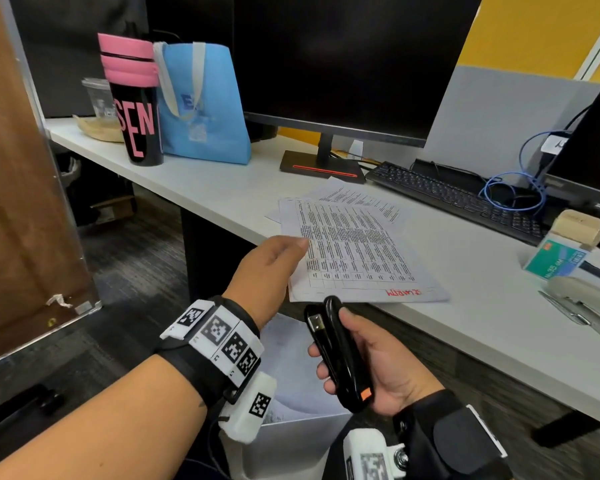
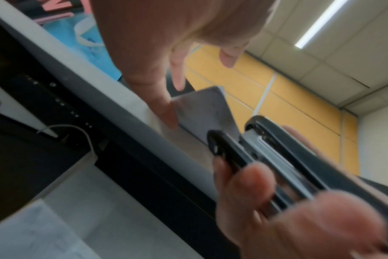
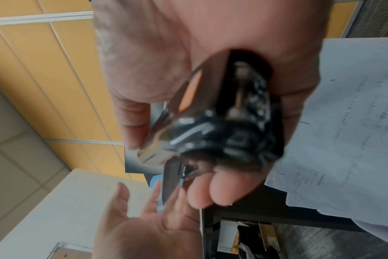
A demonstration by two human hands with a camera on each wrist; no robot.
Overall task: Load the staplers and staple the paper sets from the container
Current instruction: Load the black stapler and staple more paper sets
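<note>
A set of printed papers [image 1: 354, 251] lies on the white desk [image 1: 201, 188], its near edge hanging over the desk front. My left hand [image 1: 281, 261] is at the set's left corner with straight fingers; one fingertip [image 2: 167, 113] touches the paper's edge [image 2: 202, 108] and the thumb stays apart from it. Just below the paper's near edge, my right hand [image 1: 331, 336] grips a black stapler [image 1: 343, 358] with an orange tab, nose pointing up at the paper. The stapler [image 3: 210, 122] is closed in my palm. A second, pale stapler [image 1: 582, 299] lies on the desk at the right.
A white container [image 1: 291, 441] with more sheets stands on the floor under my hands. A green staple box [image 1: 555, 259], keyboard [image 1: 458, 199], monitor stand [image 1: 323, 168], blue bag [image 1: 201, 105] and pink-and-black tumbler [image 1: 132, 98] stand on the desk.
</note>
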